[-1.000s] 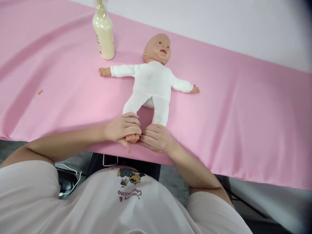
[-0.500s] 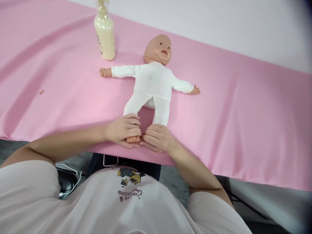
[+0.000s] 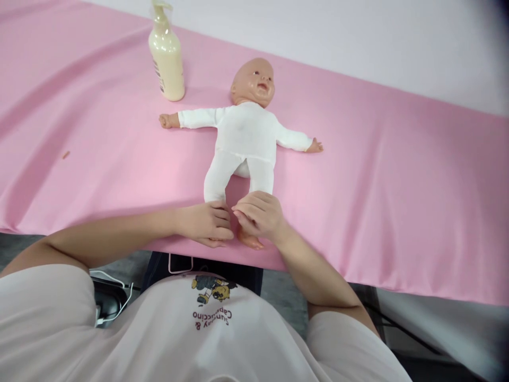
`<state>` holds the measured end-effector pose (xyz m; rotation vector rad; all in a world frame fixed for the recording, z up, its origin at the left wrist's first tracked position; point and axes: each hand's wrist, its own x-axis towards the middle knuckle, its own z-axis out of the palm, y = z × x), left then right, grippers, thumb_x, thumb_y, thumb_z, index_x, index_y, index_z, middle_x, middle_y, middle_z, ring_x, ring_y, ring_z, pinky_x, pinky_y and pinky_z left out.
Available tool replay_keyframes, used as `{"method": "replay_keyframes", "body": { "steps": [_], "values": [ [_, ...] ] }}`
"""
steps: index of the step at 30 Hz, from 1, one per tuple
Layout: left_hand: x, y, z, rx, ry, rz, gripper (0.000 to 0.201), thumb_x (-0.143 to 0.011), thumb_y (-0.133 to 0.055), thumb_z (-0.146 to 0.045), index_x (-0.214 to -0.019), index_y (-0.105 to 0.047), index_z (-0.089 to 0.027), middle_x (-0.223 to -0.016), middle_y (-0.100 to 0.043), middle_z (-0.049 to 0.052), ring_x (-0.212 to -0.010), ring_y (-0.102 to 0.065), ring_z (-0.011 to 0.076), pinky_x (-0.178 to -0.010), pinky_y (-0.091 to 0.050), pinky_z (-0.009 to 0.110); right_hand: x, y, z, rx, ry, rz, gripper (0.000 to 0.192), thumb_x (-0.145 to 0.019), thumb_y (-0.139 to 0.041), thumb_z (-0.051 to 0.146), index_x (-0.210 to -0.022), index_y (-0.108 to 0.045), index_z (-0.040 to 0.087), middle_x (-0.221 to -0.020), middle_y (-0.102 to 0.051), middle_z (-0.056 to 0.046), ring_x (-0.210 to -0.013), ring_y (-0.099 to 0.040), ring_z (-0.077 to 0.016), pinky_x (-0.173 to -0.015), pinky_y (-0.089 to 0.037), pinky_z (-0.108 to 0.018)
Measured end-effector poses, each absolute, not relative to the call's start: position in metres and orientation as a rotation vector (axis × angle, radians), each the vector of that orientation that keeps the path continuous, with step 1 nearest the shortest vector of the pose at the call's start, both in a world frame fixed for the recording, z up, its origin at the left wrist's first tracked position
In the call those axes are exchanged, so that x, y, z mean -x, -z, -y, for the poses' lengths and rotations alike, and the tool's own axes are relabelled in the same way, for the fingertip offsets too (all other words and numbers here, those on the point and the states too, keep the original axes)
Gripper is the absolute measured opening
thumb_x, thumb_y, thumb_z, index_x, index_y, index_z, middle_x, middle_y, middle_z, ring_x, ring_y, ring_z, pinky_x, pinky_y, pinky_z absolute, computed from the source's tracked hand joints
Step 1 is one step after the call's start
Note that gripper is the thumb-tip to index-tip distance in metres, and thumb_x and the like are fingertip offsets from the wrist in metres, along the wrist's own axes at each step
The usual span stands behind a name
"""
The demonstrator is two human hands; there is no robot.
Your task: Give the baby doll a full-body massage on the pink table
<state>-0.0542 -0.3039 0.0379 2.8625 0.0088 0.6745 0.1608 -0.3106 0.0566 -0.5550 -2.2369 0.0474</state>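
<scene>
A baby doll (image 3: 244, 135) in a white suit lies face up on a pink cloth (image 3: 358, 175), arms spread, legs toward me. My left hand (image 3: 207, 224) is closed round one of its feet, hiding that foot. The fingers of my right hand (image 3: 260, 215) curl over the other ankle, and the bare doll foot (image 3: 249, 240) shows below them. My two hands are close together near the cloth's front edge.
Beyond one doll arm stands a cream pump bottle (image 3: 169, 69). A small brownish piece (image 3: 66, 155) lies on the cloth at the left. Below the edge, a black object (image 3: 107, 300) with a white cable sits beside me.
My left hand has slid down over the doll's toes, which it now covers. My right hand has shifted up toward the ankle, so more of that foot shows.
</scene>
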Motion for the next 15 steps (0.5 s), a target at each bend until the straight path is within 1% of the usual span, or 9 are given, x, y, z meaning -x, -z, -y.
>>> {"method": "replay_keyframes", "body": {
  "steps": [2,3,4,6,8,9,12,15],
  "values": [
    [0.055,-0.038,0.304,-2.87,-0.569,-0.047,0.027,-0.098,-0.05,-0.042,-0.089,-0.067,-0.023,-0.087,-0.073,0.005,-0.085,-0.065,0.0197,-0.095,-0.046,0.038,-0.16,-0.055,0.31,0.599,-0.075,2.212,0.01,-0.094,-0.056,0.016,-0.091,-0.064,0.021,-0.077,-0.07,-0.001,-0.07,-0.061,-0.0157,-0.065,-0.05,-0.031],
    [0.055,-0.038,0.305,-2.876,-0.538,-0.057,0.027,-0.098,-0.051,-0.043,-0.089,-0.067,-0.024,-0.087,-0.073,0.005,-0.086,-0.065,0.0198,-0.095,-0.045,0.038,-0.16,-0.055,0.309,0.645,-0.092,2.195,0.01,-0.094,-0.056,0.016,-0.093,-0.065,0.022,-0.081,-0.07,-0.002,-0.074,-0.063,-0.0165,-0.069,-0.051,-0.033],
    [0.055,-0.039,0.306,-2.888,-0.528,-0.059,0.025,-0.098,-0.051,-0.042,-0.089,-0.068,-0.025,-0.087,-0.073,0.004,-0.085,-0.065,0.0196,-0.096,-0.045,0.037,-0.16,-0.055,0.309,0.714,-0.11,2.175,0.01,-0.094,-0.056,0.018,-0.095,-0.065,0.023,-0.088,-0.071,-0.003,-0.081,-0.064,-0.0183,-0.076,-0.053,-0.036],
    [0.055,-0.04,0.307,-2.926,-0.547,-0.047,0.021,-0.098,-0.05,-0.034,-0.092,-0.069,-0.026,-0.087,-0.074,0.003,-0.084,-0.064,0.0193,-0.095,-0.044,0.037,-0.16,-0.055,0.309,0.91,-0.155,2.123,0.012,-0.095,-0.057,0.023,-0.103,-0.065,0.024,-0.113,-0.068,-0.008,-0.106,-0.063,-0.0245,-0.093,-0.052,-0.046],
    [0.055,-0.041,0.308,-2.959,-0.578,-0.033,0.021,-0.098,-0.048,-0.026,-0.096,-0.069,-0.026,-0.085,-0.074,0.002,-0.082,-0.064,0.0191,-0.092,-0.044,0.037,-0.16,-0.054,0.308,1.111,-0.214,2.054,0.02,-0.095,-0.058,0.03,-0.114,-0.062,0.025,-0.137,-0.055,-0.012,-0.13,-0.052,-0.0311,-0.107,-0.045,-0.057],
    [0.055,-0.041,0.308,-2.96,-0.589,-0.026,0.022,-0.097,-0.048,-0.024,-0.096,-0.07,-0.026,-0.085,-0.074,0.002,-0.081,-0.064,0.0191,-0.091,-0.044,0.037,-0.16,-0.053,0.308,1.189,-0.245,2.021,0.026,-0.095,-0.058,0.033,-0.12,-0.059,0.025,-0.145,-0.048,-0.013,-0.138,-0.044,-0.0331,-0.111,-0.041,-0.06],
    [0.056,-0.042,0.308,-2.892,-0.601,-0.002,0.022,-0.097,-0.049,-0.026,-0.097,-0.071,-0.026,-0.087,-0.075,0.003,-0.082,-0.066,0.0187,-0.089,-0.045,0.036,-0.162,-0.047,0.306,1.343,-0.306,1.945,0.043,-0.095,-0.058,0.04,-0.135,-0.048,0.025,-0.156,-0.032,-0.016,-0.15,-0.028,-0.0359,-0.116,-0.035,-0.065],
    [0.057,-0.043,0.305,-2.806,-0.607,0.048,0.019,-0.095,-0.055,-0.029,-0.101,-0.073,-0.027,-0.091,-0.076,0.003,-0.084,-0.067,0.0182,-0.093,-0.045,0.035,-0.164,-0.044,0.304,1.4,-0.336,1.922,0.06,-0.095,-0.059,0.045,-0.147,-0.035,0.028,-0.162,-0.021,-0.015,-0.155,-0.018,-0.0366,-0.116,-0.035,-0.068]
  ]
}}
